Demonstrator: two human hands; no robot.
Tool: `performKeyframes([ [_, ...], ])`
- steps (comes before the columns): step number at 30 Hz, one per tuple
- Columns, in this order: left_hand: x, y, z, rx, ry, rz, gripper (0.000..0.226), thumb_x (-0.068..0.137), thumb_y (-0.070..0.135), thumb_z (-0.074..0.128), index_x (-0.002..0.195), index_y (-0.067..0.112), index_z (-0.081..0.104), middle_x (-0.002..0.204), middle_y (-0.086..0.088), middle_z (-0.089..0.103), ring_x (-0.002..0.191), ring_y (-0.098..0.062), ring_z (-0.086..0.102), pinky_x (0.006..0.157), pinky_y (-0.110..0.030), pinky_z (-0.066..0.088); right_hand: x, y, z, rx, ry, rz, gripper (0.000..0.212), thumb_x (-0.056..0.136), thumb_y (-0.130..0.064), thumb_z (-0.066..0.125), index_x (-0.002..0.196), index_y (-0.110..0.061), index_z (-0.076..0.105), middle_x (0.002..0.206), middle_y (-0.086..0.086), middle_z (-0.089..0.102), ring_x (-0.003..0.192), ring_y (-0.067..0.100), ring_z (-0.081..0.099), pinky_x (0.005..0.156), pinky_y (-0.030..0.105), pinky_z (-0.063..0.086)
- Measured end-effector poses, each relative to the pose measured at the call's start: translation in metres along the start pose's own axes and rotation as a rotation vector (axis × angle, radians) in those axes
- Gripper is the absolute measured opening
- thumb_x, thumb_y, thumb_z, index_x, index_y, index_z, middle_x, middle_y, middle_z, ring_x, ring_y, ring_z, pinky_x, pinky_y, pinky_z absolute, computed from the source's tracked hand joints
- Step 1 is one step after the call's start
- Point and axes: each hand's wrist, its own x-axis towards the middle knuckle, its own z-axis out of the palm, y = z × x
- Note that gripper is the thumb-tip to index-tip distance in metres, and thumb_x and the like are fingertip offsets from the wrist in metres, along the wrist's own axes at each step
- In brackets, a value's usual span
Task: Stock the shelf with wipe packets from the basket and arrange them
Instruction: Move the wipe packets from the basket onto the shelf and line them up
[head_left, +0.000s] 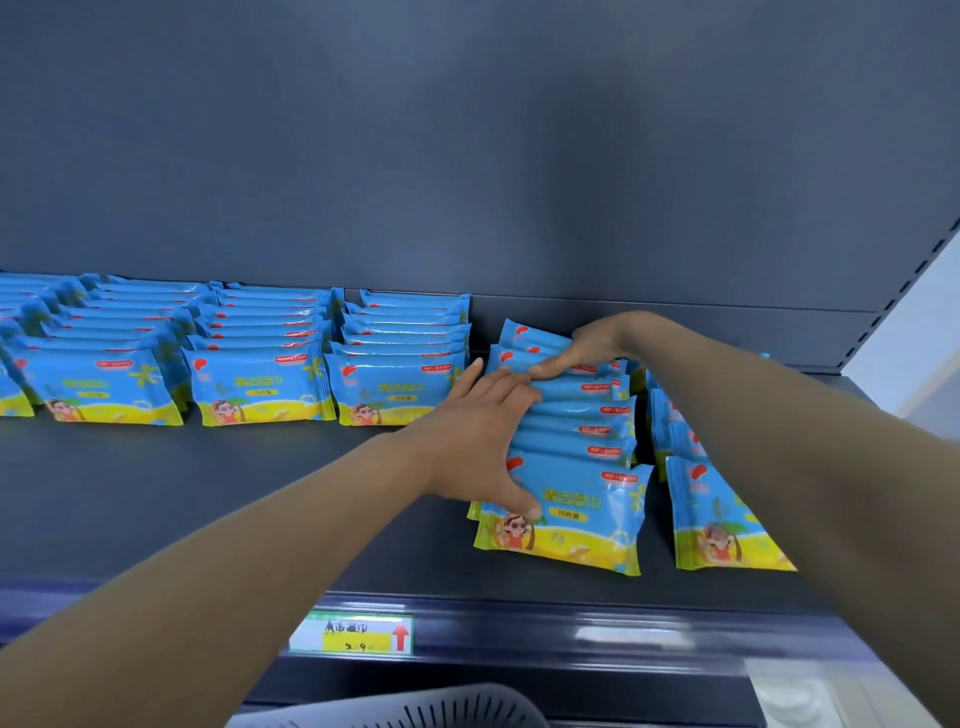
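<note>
While I square up the row of wipe packets (574, 434) on the shelf (208, 493), up and right of the price tag (353, 631), my left hand (480, 436) lies spread open along its side, thumb on the front packet. My right hand (589, 345) covers the rear packets. Its fingers are hidden, so I cannot tell its grip. Next, I judge, the glossy blue-and-yellow packets need pressing together evenly.

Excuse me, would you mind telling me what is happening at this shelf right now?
A person is tidying a row of blue and yellow plastic wipe packets on the dark grey metal shelf. The left hand lies across the packet tops with its thumb on the front packet, while the right hand grips the row's back end. More rows stand on either side, and the grey slotted plastic basket sits below.
</note>
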Motion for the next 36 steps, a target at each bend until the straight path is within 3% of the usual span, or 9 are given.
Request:
performKeyframes([
  [4,-0.002,0.002,0.000,0.046,0.043,0.006,0.102,0.062,0.067,0.069,0.140,0.017,0.026,0.145,0.002,0.025,0.139,-0.014,0.011,0.116,-0.035,-0.014,0.005,0.004,0.001,0.019,0.107,0.004,0.076,0.064,-0.074,0.061,0.114,-0.017,0.063,0.116,0.003,0.066,0.109,0.022,0.060,0.105,0.044,0.042],
  [8,-0.003,0.003,0.002,0.102,0.108,0.013,0.098,0.061,0.069,0.068,0.135,0.016,0.032,0.134,0.002,0.031,0.132,-0.015,0.021,0.116,-0.035,-0.008,0.000,0.006,0.000,0.134,0.151,-0.088,0.054,0.069,-0.055,0.073,0.105,-0.016,0.063,0.102,0.000,0.070,0.091,0.020,0.068,0.090,0.038,0.053],
  [13,0.008,0.007,0.005,0.198,0.194,0.006,0.090,0.059,0.067,0.066,0.127,0.015,0.039,0.124,0.000,0.035,0.119,-0.019,0.031,0.109,-0.037,0.019,-0.006,-0.001,-0.009,0.072,0.380,-0.212,0.050,0.065,-0.041,0.083,0.099,-0.016,0.055,0.092,-0.003,0.061,0.081,0.015,0.057,0.075,0.033,0.049],
  [16,0.016,0.005,0.007,0.237,0.254,-0.048,0.081,0.063,0.063,0.063,0.123,0.014,0.041,0.121,-0.001,0.036,0.115,-0.021,0.033,0.103,-0.036,0.024,-0.004,0.000,-0.013,0.154,0.486,-0.292,0.047,0.071,-0.023,0.081,0.111,-0.016,0.056,0.106,-0.001,0.058,0.096,0.019,0.057,0.084,0.031,0.048],
  [20,0.028,-0.002,0.006,0.332,0.297,-0.132,0.075,0.069,0.061,0.055,0.124,0.011,0.040,0.126,-0.004,0.038,0.119,-0.024,0.035,0.106,-0.038,0.020,-0.004,0.009,-0.009,0.119,0.669,-0.297,0.045,0.086,-0.020,0.066,0.130,-0.017,0.054,0.138,0.003,0.046,0.120,0.024,0.051,0.096,0.026,0.043],
  [23,0.033,0.000,0.006,0.378,0.254,-0.163,0.082,0.072,0.061,0.052,0.132,0.009,0.033,0.137,-0.008,0.033,0.129,-0.026,0.029,0.114,-0.044,0.009,-0.014,0.016,-0.004,0.244,0.780,-0.321,0.029,0.094,-0.020,0.055,0.122,-0.013,0.060,0.128,0.004,0.056,0.103,0.024,0.062,0.080,0.022,0.044],
  [26,0.031,0.005,0.007,0.374,0.160,-0.165,0.100,0.069,0.067,0.056,0.141,0.007,0.020,0.149,-0.010,0.020,0.140,-0.027,0.016,0.117,-0.049,-0.001,-0.020,0.024,0.001,0.277,0.755,-0.302,0.028,0.092,-0.033,0.057,0.114,-0.016,0.063,0.116,0.003,0.063,0.094,0.018,0.061,0.080,0.024,0.044],
  [31,0.031,0.008,0.008,0.467,0.189,-0.093,0.100,0.076,0.061,0.058,0.145,0.006,0.012,0.148,-0.012,0.023,0.139,-0.028,0.018,0.116,-0.045,-0.004,-0.019,0.028,0.010,0.292,0.694,-0.285,0.041,0.095,-0.033,0.053,0.131,-0.013,0.054,0.128,0.004,0.057,0.114,0.018,0.055,0.091,0.023,0.040],
  [36,0.039,0.008,0.002,0.327,0.142,-0.140,0.102,0.069,0.062,0.064,0.143,0.009,0.019,0.147,-0.009,0.023,0.139,-0.026,0.017,0.118,-0.043,0.001,-0.009,0.027,0.014,0.324,0.680,-0.280,0.027,0.093,-0.026,0.056,0.112,-0.010,0.065,0.102,0.004,0.057,0.084,0.014,0.059,0.070,0.020,0.044],
])
